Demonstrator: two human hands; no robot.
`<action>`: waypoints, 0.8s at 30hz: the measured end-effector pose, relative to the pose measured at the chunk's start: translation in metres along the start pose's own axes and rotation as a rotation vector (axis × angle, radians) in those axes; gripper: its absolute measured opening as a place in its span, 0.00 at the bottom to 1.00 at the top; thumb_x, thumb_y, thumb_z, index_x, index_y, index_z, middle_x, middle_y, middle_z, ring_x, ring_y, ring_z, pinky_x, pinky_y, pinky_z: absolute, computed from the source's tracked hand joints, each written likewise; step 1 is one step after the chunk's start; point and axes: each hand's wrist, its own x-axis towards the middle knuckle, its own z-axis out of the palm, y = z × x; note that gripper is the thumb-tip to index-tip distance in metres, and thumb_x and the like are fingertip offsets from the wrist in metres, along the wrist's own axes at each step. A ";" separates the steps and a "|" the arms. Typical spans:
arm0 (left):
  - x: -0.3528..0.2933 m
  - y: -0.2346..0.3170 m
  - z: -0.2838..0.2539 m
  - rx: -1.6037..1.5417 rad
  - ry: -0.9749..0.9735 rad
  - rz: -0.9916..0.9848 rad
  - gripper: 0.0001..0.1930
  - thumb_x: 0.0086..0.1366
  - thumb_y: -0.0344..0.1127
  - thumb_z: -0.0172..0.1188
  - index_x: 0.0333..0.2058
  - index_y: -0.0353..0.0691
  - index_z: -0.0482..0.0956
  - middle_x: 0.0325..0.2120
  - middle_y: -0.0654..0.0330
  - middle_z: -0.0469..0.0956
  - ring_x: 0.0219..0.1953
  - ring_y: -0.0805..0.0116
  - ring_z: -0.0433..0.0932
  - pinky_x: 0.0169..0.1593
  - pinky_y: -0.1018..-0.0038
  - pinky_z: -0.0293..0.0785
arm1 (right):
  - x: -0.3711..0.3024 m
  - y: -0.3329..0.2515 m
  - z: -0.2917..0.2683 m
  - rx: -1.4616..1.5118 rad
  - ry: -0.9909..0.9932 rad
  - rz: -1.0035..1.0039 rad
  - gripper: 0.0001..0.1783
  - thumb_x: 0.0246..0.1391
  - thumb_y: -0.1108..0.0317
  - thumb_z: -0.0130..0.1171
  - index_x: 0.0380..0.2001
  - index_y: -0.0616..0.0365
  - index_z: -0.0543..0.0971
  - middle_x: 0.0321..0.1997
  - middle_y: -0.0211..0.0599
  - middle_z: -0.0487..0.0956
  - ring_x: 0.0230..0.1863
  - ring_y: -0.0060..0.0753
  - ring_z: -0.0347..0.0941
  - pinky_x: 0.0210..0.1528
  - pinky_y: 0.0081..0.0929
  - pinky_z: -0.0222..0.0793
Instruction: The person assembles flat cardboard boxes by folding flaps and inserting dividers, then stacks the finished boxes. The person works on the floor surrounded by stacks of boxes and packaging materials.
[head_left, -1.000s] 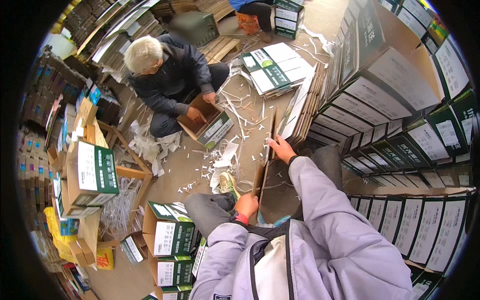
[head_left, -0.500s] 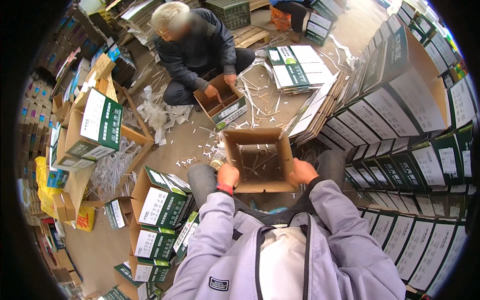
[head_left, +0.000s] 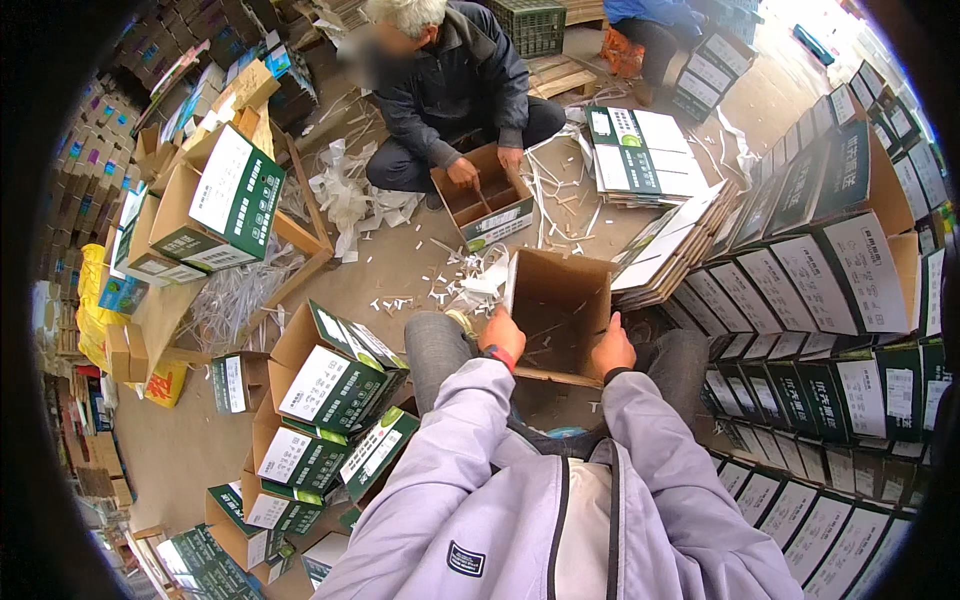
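Note:
Between my knees I hold an opened-out cardboard box (head_left: 562, 285), its brown inside facing up at me. Some floor litter shows dimly through its lower part. My left hand (head_left: 502, 336), with a red band at the wrist, is closed on the box's left wall. On the right wall, my right hand (head_left: 613, 351) grips near the front corner, thumb pointing up. The fingers of both hands are partly hidden by the cardboard. Just beyond, a seated co-worker (head_left: 455, 90) has both hands at another open box (head_left: 500, 225) on the floor.
Flattened green-and-white cartons (head_left: 650, 150) lie in a stack beyond my box. Rows of standing cartons (head_left: 770, 290) fill the right side. To the left are several green boxes (head_left: 335, 385) and a wooden frame (head_left: 310, 250) with plastic scraps (head_left: 225, 310). White strips (head_left: 480, 280) litter the floor.
My view has shifted left, so the scene sits further right. The box has tilted in my hands, showing more of its inner wall and less floor through it. Both hands keep their hold.

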 end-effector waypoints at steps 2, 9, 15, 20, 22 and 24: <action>-0.009 0.012 0.010 0.165 0.049 0.000 0.27 0.69 0.34 0.57 0.65 0.36 0.66 0.58 0.45 0.78 0.55 0.41 0.83 0.55 0.49 0.82 | -0.002 -0.007 0.007 -0.061 0.001 0.003 0.48 0.55 0.69 0.63 0.78 0.59 0.55 0.65 0.58 0.76 0.54 0.63 0.82 0.54 0.53 0.79; -0.017 0.023 0.026 0.151 -0.053 -0.047 0.58 0.65 0.64 0.64 0.77 0.30 0.45 0.77 0.33 0.44 0.74 0.25 0.55 0.66 0.31 0.66 | -0.008 -0.044 0.028 -0.093 -0.076 -0.063 0.57 0.61 0.39 0.63 0.81 0.52 0.47 0.84 0.64 0.45 0.71 0.88 0.60 0.69 0.65 0.67; 0.028 0.012 0.007 0.070 -0.226 -0.049 0.63 0.59 0.67 0.70 0.75 0.27 0.48 0.61 0.29 0.73 0.59 0.36 0.80 0.61 0.53 0.78 | 0.046 -0.020 0.029 0.121 -0.071 0.040 0.72 0.45 0.30 0.75 0.81 0.55 0.48 0.83 0.65 0.47 0.69 0.71 0.69 0.66 0.55 0.72; 0.070 0.010 0.004 0.282 -0.443 0.018 0.37 0.60 0.64 0.71 0.54 0.35 0.86 0.55 0.49 0.85 0.56 0.47 0.84 0.61 0.58 0.78 | 0.090 0.011 0.055 0.227 -0.258 0.244 0.76 0.37 0.33 0.81 0.77 0.62 0.49 0.71 0.64 0.69 0.66 0.66 0.74 0.66 0.49 0.73; 0.077 0.019 0.008 0.349 -0.461 0.011 0.33 0.62 0.62 0.70 0.53 0.37 0.87 0.53 0.48 0.85 0.56 0.48 0.84 0.60 0.57 0.79 | 0.096 0.012 0.061 0.206 -0.286 0.211 0.65 0.40 0.35 0.81 0.69 0.64 0.58 0.64 0.63 0.77 0.62 0.65 0.78 0.63 0.49 0.75; 0.075 0.022 0.015 0.399 -0.442 0.057 0.26 0.64 0.57 0.69 0.48 0.41 0.89 0.49 0.48 0.87 0.53 0.49 0.86 0.56 0.56 0.81 | 0.091 -0.011 0.059 0.125 -0.274 0.154 0.54 0.44 0.38 0.79 0.60 0.64 0.65 0.58 0.61 0.81 0.56 0.62 0.82 0.60 0.48 0.76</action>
